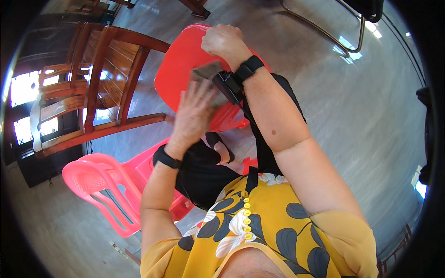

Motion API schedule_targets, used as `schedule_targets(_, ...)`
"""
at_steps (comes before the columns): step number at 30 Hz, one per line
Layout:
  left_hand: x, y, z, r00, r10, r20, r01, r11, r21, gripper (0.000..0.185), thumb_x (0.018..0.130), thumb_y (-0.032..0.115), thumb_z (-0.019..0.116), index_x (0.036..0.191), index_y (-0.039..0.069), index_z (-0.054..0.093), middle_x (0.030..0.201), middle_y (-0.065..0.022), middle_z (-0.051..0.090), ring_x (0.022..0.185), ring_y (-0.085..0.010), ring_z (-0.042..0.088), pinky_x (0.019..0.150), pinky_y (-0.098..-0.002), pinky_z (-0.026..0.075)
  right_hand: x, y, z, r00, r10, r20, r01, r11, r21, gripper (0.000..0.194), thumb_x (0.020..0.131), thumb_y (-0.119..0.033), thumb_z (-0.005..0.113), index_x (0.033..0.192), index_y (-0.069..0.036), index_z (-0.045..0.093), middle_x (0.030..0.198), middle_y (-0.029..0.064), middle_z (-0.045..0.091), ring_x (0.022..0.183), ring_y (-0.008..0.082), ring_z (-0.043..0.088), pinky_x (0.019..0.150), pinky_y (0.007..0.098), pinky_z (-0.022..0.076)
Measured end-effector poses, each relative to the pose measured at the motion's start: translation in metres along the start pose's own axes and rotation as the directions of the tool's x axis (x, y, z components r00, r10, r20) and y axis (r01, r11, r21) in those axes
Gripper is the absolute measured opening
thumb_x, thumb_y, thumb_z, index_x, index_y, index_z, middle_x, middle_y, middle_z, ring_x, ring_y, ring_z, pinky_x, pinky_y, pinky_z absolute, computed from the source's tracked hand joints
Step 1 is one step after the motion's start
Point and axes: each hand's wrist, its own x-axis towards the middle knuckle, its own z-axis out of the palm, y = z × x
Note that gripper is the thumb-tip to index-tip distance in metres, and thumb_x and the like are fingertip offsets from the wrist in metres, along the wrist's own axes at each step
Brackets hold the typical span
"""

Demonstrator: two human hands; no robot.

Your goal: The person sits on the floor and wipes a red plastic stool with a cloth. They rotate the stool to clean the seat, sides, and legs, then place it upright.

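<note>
A red plastic stool (179, 67) stands before my knees, its smooth seat facing up. My right hand (222, 40) is closed at the far rim of the seat, its fingertips hidden from view. On the seat lies a grey-brown cloth (207, 70), partly covered by my left hand (196, 107). The fingers of that hand stretch over the cloth and are blurred. A black device on a strap (227, 85) sits at my right wrist and hides part of the cloth. My left wrist wears a black band (167, 158).
At the left a varnished wooden chair (107, 76) lies close to the stool. A pink plastic chair (104, 184) stands beside my left arm. Bent metal tubing (323, 31) rests on the grey floor (365, 114) at the upper right. A wooden leg (200, 10) shows at the top.
</note>
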Motion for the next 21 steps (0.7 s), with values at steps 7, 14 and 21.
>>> schedule_targets(7,0.103,-0.152,0.010,0.985,-0.031,-0.172,0.042,0.997,0.061,0.051,0.101,0.016,0.053,0.150,0.004,0.046,0.159,-0.0198,0.040,0.142,-0.0481,0.036,0.119,-0.0545,0.031,-0.009,0.005,-0.009,0.992,-0.032,-0.124,0.029,0.999,-0.022,0.037,0.091,-0.027,0.056,0.118,-0.013,0.077,0.119,0.0159,0.074,0.110,0.0331,0.072,0.092,0.0435,0.0573)
schedule_targets(14,0.114,-0.036,0.028,0.987,0.106,-0.122,-0.114,0.992,-0.059,0.049,0.095,0.009,0.060,0.142,0.000,0.051,0.158,-0.0220,0.039,0.148,-0.0468,0.030,0.120,-0.0574,0.030,-0.009,0.002,-0.014,0.990,0.062,-0.127,-0.058,0.998,0.028,0.036,0.089,-0.026,0.058,0.117,-0.015,0.078,0.123,0.0139,0.073,0.117,0.0308,0.070,0.093,0.0399,0.0563)
schedule_targets(21,-0.019,0.027,0.008,0.967,-0.233,-0.100,0.209,0.956,-0.206,0.058,0.095,0.005,0.058,0.152,0.008,0.047,0.163,-0.0195,0.034,0.150,-0.0497,0.027,0.122,-0.0552,0.027,0.002,0.008,-0.012,0.993,0.057,-0.103,-0.058,0.998,-0.008,0.040,0.086,-0.025,0.059,0.120,-0.016,0.077,0.128,0.0127,0.071,0.121,0.0315,0.067,0.095,0.0402,0.0552)
